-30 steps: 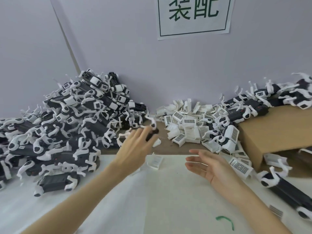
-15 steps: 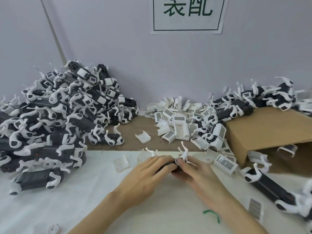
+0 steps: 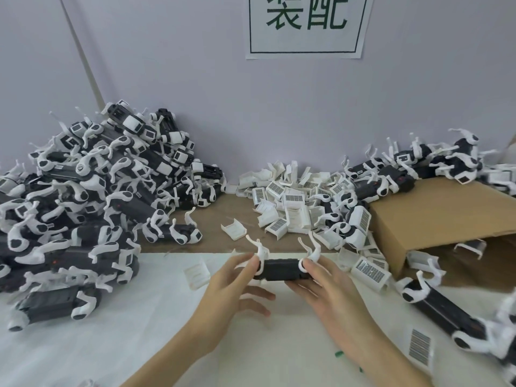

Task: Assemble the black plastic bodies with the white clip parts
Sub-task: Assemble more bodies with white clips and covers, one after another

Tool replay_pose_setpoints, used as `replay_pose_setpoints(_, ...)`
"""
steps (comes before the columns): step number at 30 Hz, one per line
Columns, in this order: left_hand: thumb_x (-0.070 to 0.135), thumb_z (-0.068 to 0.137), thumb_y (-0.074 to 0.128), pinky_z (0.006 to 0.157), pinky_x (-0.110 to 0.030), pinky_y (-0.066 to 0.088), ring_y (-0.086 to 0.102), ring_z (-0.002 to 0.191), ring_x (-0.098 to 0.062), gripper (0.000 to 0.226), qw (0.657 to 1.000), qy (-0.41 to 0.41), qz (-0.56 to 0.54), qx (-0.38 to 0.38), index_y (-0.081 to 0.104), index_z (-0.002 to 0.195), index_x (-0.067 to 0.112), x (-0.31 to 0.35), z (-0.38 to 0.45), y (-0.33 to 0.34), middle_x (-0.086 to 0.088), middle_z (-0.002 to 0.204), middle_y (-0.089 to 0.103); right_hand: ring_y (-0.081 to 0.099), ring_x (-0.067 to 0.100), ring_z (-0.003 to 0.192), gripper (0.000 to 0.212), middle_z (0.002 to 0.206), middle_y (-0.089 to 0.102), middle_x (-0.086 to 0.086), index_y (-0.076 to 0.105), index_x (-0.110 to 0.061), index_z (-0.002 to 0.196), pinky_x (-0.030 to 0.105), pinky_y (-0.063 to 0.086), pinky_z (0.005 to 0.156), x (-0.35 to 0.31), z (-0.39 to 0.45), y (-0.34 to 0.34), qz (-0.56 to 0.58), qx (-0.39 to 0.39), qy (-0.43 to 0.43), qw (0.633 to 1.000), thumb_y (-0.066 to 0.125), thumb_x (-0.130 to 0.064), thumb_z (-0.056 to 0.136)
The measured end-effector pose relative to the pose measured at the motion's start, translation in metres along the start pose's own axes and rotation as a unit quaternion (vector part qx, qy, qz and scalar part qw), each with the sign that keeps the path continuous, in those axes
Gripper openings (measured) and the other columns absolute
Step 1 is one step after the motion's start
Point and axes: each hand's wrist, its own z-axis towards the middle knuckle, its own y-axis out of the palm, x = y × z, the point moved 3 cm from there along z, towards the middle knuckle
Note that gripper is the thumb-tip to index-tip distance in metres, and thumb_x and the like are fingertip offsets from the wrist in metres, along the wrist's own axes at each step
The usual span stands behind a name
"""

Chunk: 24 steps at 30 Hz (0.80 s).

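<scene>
We've got the black body (image 3: 282, 269) dead center of the frame, left hand (image 3: 231, 291) pinching one end, right hand (image 3: 332, 291) gripping the other, probably steadying it so a white clip (image 3: 196, 273) just left can snap on.

- To your left, the tall heap of black plastic bodies fitted with white clips (image 3: 92, 208) blocks that whole side up to the wall.
- Ahead, the mound of loose white clip parts (image 3: 293, 199) sits between a bare brown strip (image 3: 223, 210) and the tilted brown cardboard box (image 3: 435, 216) walling off your right.
- The white cloth (image 3: 111, 331) near you lies open.
</scene>
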Motion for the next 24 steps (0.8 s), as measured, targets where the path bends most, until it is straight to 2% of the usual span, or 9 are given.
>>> replay_pose_setpoints(4, 0.044, 0.091, 0.082, 0.069, -0.041, 0.060, 0.072, 0.080, -0.040, 0.051, 1.000, -0.002, -0.001, 0.006, 0.072, 0.130, 0.012, 0.004, 0.000, -0.004, -0.017, 0.114, 0.072, 0.069, 0.032, 0.121, 0.062, 0.127, 0.071, 0.022, 0.060, 0.005, 0.129, 0.042, 0.054, 0.108, 0.003, -0.003, 0.003, -0.010, -0.006, 0.004, 1.000, 0.080, -0.026, 0.081)
replay_pose_setpoints(9, 0.047, 0.082, 0.083, 0.058, -0.036, 0.055, 0.066, 0.066, -0.036, 0.050, 0.998, 0.051, 0.023, -0.016, 0.078, 0.123, 0.018, 0.008, -0.001, -0.006, -0.005, 0.105, 0.071, 0.065, 0.030, 0.126, 0.052, 0.134, 0.065, 0.021, 0.063, -0.011, 0.132, 0.046, 0.054, 0.107, -0.001, -0.007, 0.002, -0.039, -0.024, -0.003, 0.999, 0.086, -0.018, 0.085)
replay_pose_setpoints(11, 0.038, 0.082, 0.086, 0.064, -0.036, 0.057, 0.067, 0.072, -0.037, 0.051, 0.998, 0.054, -0.017, -0.042, 0.075, 0.127, 0.016, 0.008, 0.000, -0.008, -0.008, 0.109, 0.068, 0.065, 0.026, 0.126, 0.053, 0.138, 0.064, 0.015, 0.062, -0.021, 0.136, 0.044, 0.055, 0.105, -0.004, -0.006, 0.002, -0.062, -0.042, -0.020, 0.997, 0.084, -0.015, 0.088)
replay_pose_setpoints(13, 0.019, 0.091, 0.080, 0.081, -0.040, 0.060, 0.068, 0.088, -0.038, 0.049, 0.992, 0.059, -0.058, -0.097, 0.068, 0.138, 0.018, 0.009, 0.001, -0.008, -0.008, 0.123, 0.067, 0.065, 0.025, 0.127, 0.060, 0.140, 0.065, 0.007, 0.059, -0.033, 0.142, 0.041, 0.055, 0.104, -0.008, -0.005, 0.002, -0.092, -0.076, -0.028, 0.992, 0.080, -0.014, 0.089)
replay_pose_setpoints(15, 0.003, 0.091, 0.073, 0.092, -0.046, 0.058, 0.068, 0.102, -0.039, 0.058, 0.988, 0.058, -0.078, -0.120, 0.062, 0.145, 0.021, 0.009, 0.001, -0.012, -0.001, 0.142, 0.064, 0.064, 0.035, 0.128, 0.070, 0.141, 0.065, 0.009, 0.055, -0.039, 0.146, 0.040, 0.056, 0.101, -0.010, -0.002, 0.001, -0.074, -0.120, -0.008, 0.990, 0.070, -0.002, 0.089)
replay_pose_setpoints(17, -0.001, 0.084, 0.069, 0.094, -0.047, 0.057, 0.066, 0.104, -0.036, 0.062, 0.985, 0.052, -0.092, -0.134, 0.062, 0.143, 0.018, 0.011, 0.003, -0.014, -0.006, 0.138, 0.065, 0.061, 0.047, 0.129, 0.080, 0.141, 0.063, 0.018, 0.056, -0.033, 0.148, 0.043, 0.056, 0.101, -0.011, -0.001, -0.003, -0.009, -0.138, 0.026, 0.990, 0.053, 0.012, 0.082)
replay_pose_setpoints(19, 0.007, 0.082, 0.064, 0.093, -0.051, 0.057, 0.063, 0.097, -0.035, 0.048, 0.982, 0.028, -0.130, -0.134, 0.063, 0.130, 0.010, 0.011, 0.003, -0.014, -0.014, 0.123, 0.064, 0.057, 0.048, 0.132, 0.078, 0.143, 0.060, 0.024, 0.057, -0.019, 0.147, 0.051, 0.050, 0.110, -0.009, -0.001, -0.004, 0.060, -0.145, 0.045, 0.987, 0.047, 0.009, 0.075)
replay_pose_setpoints(21, 0.026, 0.093, 0.066, 0.090, -0.052, 0.058, 0.062, 0.088, -0.032, 0.026, 0.988, 0.027, -0.120, -0.095, 0.062, 0.112, 0.010, 0.009, 0.003, -0.013, -0.016, 0.117, 0.063, 0.057, 0.045, 0.132, 0.069, 0.142, 0.057, 0.031, 0.053, -0.008, 0.148, 0.057, 0.044, 0.115, -0.006, -0.003, 0.001, 0.121, -0.152, 0.055, 0.979, 0.055, 0.000, 0.079)
replay_pose_setpoints(24, 0.047, 0.092, 0.074, 0.085, -0.045, 0.062, 0.068, 0.091, -0.029, 0.040, 0.994, 0.104, 0.008, -0.017, 0.058, 0.101, 0.012, 0.007, -0.002, -0.009, -0.010, 0.128, 0.066, 0.067, 0.037, 0.121, 0.047, 0.134, 0.067, 0.023, 0.053, -0.033, 0.148, 0.051, 0.056, 0.100, -0.001, -0.004, 0.011, 0.023, -0.094, 0.042, 0.994, 0.057, -0.026, 0.102)
